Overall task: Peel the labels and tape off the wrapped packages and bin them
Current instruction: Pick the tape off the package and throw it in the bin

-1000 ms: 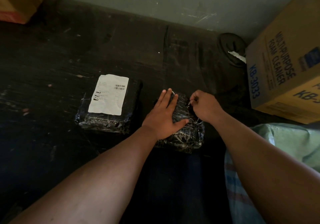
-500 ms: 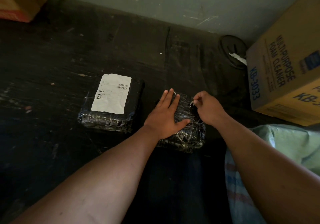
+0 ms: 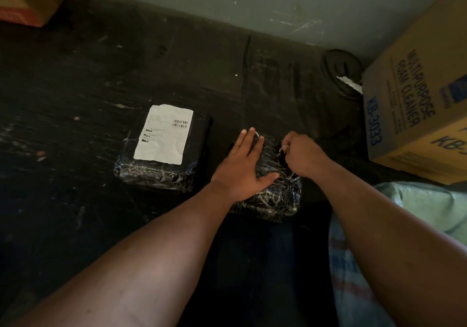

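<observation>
Two wrapped packages [image 3: 275,190] [image 3: 164,154], cleaner carton [image 3: 414,114] right, sack [image 3: 429,205] near

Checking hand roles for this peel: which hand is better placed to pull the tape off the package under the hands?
Right. The right hand is already pinched at the package's far edge, seemingly on tape, while the left hand lies flat, pinning it down.

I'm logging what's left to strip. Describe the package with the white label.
The labelled package is a squarish block wrapped in crinkled black plastic under shiny clear tape. It lies flat on the dark floor, left of the package under the hands, apart from it. A white paper label with barcodes and print covers most of its top, still stuck. Neither hand touches it.
</observation>
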Motion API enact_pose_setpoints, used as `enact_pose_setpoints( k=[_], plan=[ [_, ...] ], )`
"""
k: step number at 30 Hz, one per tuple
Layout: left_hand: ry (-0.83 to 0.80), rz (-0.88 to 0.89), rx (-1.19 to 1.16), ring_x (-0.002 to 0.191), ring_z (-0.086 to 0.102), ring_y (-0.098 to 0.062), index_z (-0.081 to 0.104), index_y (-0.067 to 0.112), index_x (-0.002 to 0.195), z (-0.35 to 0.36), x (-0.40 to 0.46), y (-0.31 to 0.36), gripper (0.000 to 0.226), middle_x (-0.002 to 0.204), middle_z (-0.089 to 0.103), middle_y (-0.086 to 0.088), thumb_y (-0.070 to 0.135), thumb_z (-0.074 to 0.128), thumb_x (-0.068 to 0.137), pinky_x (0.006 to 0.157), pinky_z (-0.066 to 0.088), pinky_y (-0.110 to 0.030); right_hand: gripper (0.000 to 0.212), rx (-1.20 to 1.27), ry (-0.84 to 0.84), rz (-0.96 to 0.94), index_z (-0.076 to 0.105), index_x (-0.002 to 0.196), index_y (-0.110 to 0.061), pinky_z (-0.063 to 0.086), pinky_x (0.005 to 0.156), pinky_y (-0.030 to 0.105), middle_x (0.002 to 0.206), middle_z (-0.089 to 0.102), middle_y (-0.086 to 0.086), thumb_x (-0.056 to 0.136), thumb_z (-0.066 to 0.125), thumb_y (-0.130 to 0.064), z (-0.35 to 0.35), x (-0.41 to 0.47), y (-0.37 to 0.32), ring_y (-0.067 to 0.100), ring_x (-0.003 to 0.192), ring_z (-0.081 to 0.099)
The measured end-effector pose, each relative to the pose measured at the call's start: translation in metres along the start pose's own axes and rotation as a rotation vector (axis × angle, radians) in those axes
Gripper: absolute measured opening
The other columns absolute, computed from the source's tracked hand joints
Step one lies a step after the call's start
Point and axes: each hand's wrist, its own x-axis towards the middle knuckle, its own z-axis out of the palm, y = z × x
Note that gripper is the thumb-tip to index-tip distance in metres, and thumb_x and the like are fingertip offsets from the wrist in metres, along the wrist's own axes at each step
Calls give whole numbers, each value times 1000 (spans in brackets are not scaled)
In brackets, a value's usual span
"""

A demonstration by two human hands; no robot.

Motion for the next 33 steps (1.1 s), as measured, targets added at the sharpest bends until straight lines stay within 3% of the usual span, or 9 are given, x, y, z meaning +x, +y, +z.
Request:
enact_pose_setpoints(
  k=[5,9,12,16,19,24,28,33],
  plan=[
    [1,-2,5,151,-28,-10,-1,22,163,0,1,0,101,168,-24,6,77,43,90,125,18,-49,12,46,2,-33,57,95,-21,36,54,22,106,48,6,94,54,-9,3,-5,5,14,78,55],
    [-17,-5,10,151,-27,-12,-3,22,163,-2,1,1,101,168,-24,4,75,44,91,126,15,-50,10,67,-35,-55,58,99,-24,40,70,25,109,44,3,100,49,-19,2,-9,8,11,83,53],
    [-20,-4,8,151,-27,-12,-3,22,163,-3,0,1,101,168,-24,4,75,44,91,126,15,-50,11,134,-29,-45,59,96,-24,41,79,30,108,51,2,100,49,-23,0,-11,12,15,91,56],
    [-25,-7,17,151,-28,-12,-4,22,163,-3,0,1,102,167,-25,5,77,43,90,125,17,-52,18,354,-5,46,56,86,-26,53,82,42,90,61,2,101,48,-23,-1,-12,15,20,88,60],
    [-26,-7,22,151,-29,-12,-5,22,162,-3,0,0,102,167,-26,5,77,43,90,125,16,-52,14,339,1,65,58,93,-23,53,86,45,93,63,4,101,47,-24,-1,-10,13,21,90,62],
    [-21,2,12,151,-28,-12,-5,22,162,-3,1,-1,101,167,-25,4,75,44,91,126,15,-50,18,436,-1,98,60,108,-18,51,91,41,103,62,4,103,45,-25,-4,-11,10,21,98,60],
    [-50,-7,67,151,-28,-14,-7,22,162,-7,0,3,101,167,-26,2,77,39,92,127,8,-46,18,655,-41,119,60,96,-20,52,87,35,100,61,2,103,43,-19,-12,-20,16,17,93,60],
    [-159,-49,270,152,-26,-21,-14,21,161,-21,1,18,100,166,-29,-4,80,28,92,126,1,-51,12,745,1,101,64,87,-16,56,88,38,90,64,5,97,58,-18,-34,-44,36,20,91,64]
  ],
)
